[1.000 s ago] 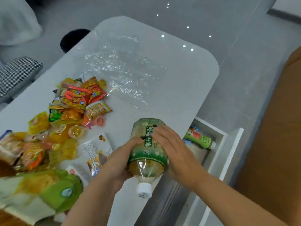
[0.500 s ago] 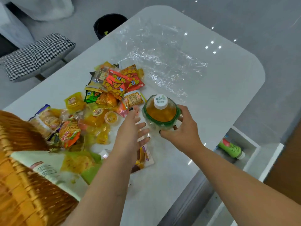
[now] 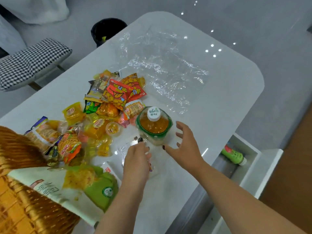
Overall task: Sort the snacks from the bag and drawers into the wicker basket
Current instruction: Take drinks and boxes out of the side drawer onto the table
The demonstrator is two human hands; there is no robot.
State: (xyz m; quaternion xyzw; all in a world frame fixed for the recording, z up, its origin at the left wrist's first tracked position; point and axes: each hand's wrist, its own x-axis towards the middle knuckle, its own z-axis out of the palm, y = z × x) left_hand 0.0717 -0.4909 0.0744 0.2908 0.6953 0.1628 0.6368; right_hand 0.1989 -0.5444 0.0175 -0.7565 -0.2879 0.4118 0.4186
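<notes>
A tea bottle (image 3: 154,126) with a white cap and green label stands upright on the white table (image 3: 228,98). My right hand (image 3: 184,146) hovers just right of it with fingers spread, holding nothing. My left hand (image 3: 136,157) is lower left of the bottle, fingers loosely bent above a clear packet (image 3: 125,149); whether it touches the packet is unclear. A pile of snack packets (image 3: 116,97) and jelly cups (image 3: 112,129) lies to the left. The wicker basket (image 3: 20,208) sits at the bottom left with a large green and white bag (image 3: 70,184) leaning over its rim.
An open white drawer (image 3: 253,159) at the right holds a small green bottle (image 3: 233,155). An empty clear plastic bag (image 3: 162,65) lies flat on the far table. A houndstooth stool (image 3: 32,61) and a black bin (image 3: 108,29) stand beyond the table's left edge.
The bottle went from lying in both hands to standing upright on the table. Both hands have let go and drawn back from it.
</notes>
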